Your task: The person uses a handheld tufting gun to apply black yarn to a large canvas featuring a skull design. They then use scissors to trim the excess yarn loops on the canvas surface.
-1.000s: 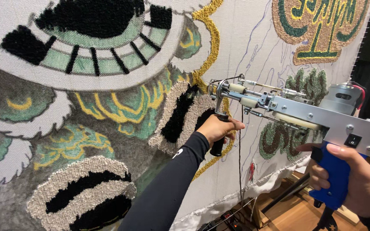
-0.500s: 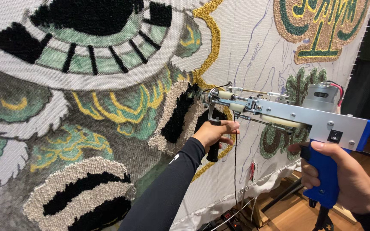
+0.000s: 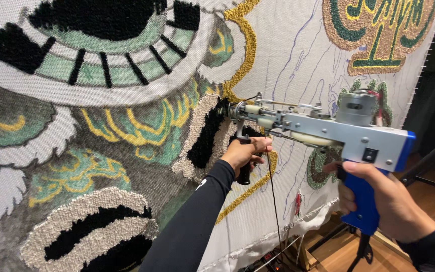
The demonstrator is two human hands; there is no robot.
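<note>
We've got a tufting gun (image 3: 323,131) held in both hands against a big stretched cloth (image 3: 298,65). Right hand (image 3: 386,201) has a full closed grip around the blue rear handle (image 3: 361,201), fingers wrapped, index finger up near the trigger spot under the grey body. Left hand (image 3: 245,151) is closed tight on the black front handle (image 3: 244,171), which hangs down from the gun's front end; the sleeve is black and runs from the near bottom edge up to it.

The gun lies roughly level, right of centre, its nose at the left touching the cloth by a black tufted patch (image 3: 207,133) with a beige pile border. A round grey motor (image 3: 354,107) sits on top at the rear. A dark thread (image 3: 273,201) drops from under the gun toward the floor.

On the cloth: green, yellow and black tufted areas to the left, a gold line (image 3: 242,55) running up past the gun's nose, bare cloth with pen lines to the right, and a green-and-gold motif (image 3: 378,35) at far top right. Wooden floor (image 3: 343,252) shows at the bottom right.
</note>
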